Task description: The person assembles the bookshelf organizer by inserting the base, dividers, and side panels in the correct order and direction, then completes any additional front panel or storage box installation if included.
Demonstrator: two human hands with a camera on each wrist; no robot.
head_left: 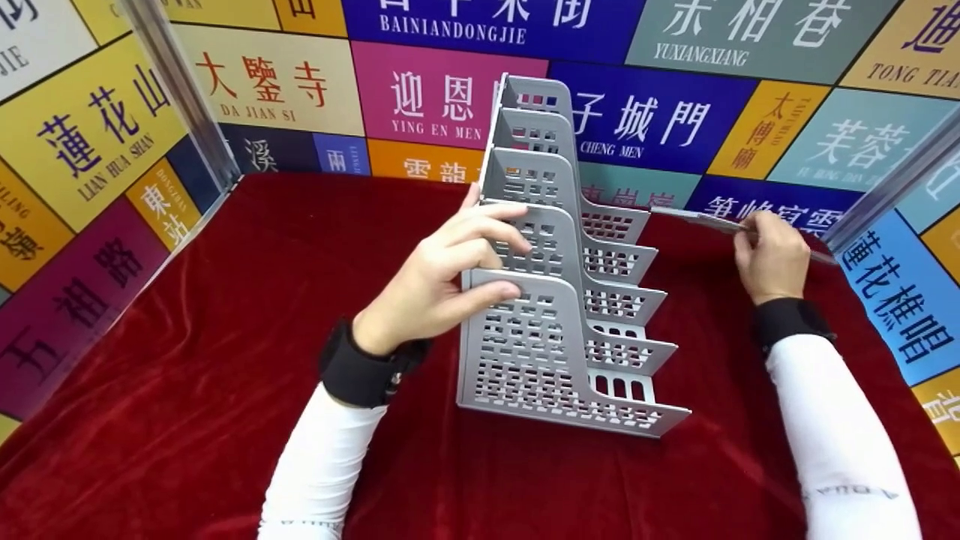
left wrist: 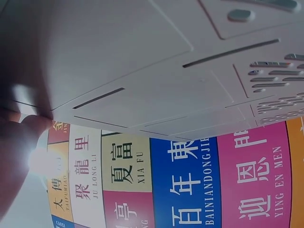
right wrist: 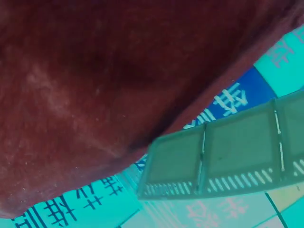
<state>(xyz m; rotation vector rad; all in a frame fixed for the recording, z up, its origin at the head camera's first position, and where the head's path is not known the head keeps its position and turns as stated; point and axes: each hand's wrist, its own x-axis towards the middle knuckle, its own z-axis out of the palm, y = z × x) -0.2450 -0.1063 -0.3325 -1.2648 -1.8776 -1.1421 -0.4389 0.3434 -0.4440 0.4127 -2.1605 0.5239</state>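
Observation:
A grey plastic file rack (head_left: 525, 337) with upright perforated dividers stands in the middle of the red cloth. My left hand (head_left: 442, 274) grips its upper left side, with the thumb by the front divider and the fingers over the one behind. In the left wrist view, the rack's smooth outer face (left wrist: 142, 57) fills the upper part. My right hand (head_left: 776, 255) pinches the right end of a thin grey panel (head_left: 701, 218) near the rack's far right corner. Ribs and slots mark this panel (right wrist: 237, 152) in the right wrist view. Whether it joins the rack, I cannot tell.
Red velvet cloth (head_left: 225, 337) covers the table. Behind it rises a wall (head_left: 450, 97) of colourful printed signs, with metal posts (head_left: 187, 97) at the corners. Both wrists wear black bands (head_left: 793, 321).

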